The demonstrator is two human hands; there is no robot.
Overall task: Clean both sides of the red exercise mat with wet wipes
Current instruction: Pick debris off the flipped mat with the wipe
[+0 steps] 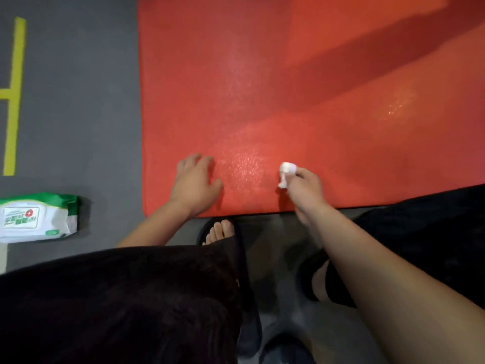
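Red exercise mat (301, 101): lies flat on the grey floor (78, 114), filling the upper centre and right of the view; its near edge runs just in front of the person's feet. A wet sheen shows on the textured surface between the two hands and again further out to the right, so part of this face looks already wiped. The far reaches carry shadow and cannot be judged.

Wet wipe (286, 172): white, bunched into a small wad, pinched in the fingers of the right hand (305, 187), at or just above the mat near its front edge; contact cannot be told.

Left hand (194, 179): fingers spread and relaxed, resting on the mat near its left front corner, holding nothing; it seems to steady the mat.

Pack of wet wipes (36, 219): green and white, lying on the floor left of the mat, well apart from both hands.

Surroundings: yellow floor marking (14, 95) at far left; dark slippers (233, 245) and dark clothing at the bottom.

Progress, as a judgement: first face partly cleaned. Nothing shows the underside done, so the flip and second face likely remain.
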